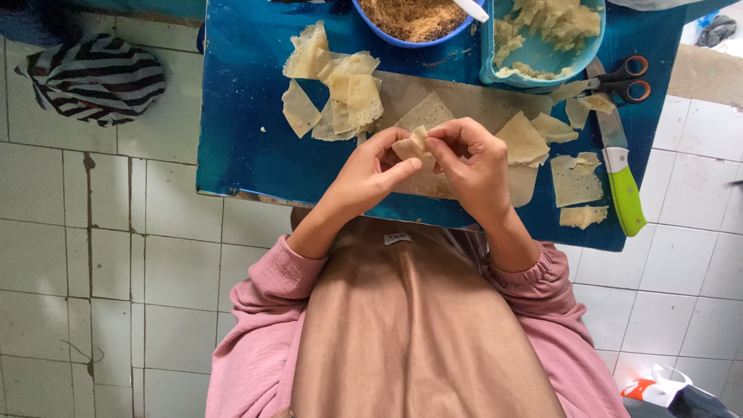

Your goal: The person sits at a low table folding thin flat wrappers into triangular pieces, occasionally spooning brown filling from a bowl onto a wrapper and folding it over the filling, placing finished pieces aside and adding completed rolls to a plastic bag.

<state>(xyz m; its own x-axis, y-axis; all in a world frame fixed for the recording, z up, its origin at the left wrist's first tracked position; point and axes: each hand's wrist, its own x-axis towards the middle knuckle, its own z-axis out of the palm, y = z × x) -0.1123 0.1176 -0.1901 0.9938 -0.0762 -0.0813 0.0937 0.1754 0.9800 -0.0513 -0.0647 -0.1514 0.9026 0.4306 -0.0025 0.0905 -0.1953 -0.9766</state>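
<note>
Both my hands meet over a low blue table (248,147) and pinch one small folded piece of pale pastry wrapper (412,144). My left hand (371,172) holds it from the left with thumb and fingers. Against its right side my right hand (472,166) curls its fingers over the top. Under the hands lies a large thin pastry sheet (464,101). Several cut wrapper squares (340,93) are piled to the left, and more pieces (576,179) lie to the right.
A blue bowl of brown crumbly filling (414,17) with a white spoon stands at the table's far edge, beside a light-blue tray of folded pieces (546,31). Scissors (623,80) and a green-handled knife (621,174) lie at the right. A striped cloth (97,77) lies on the tiled floor.
</note>
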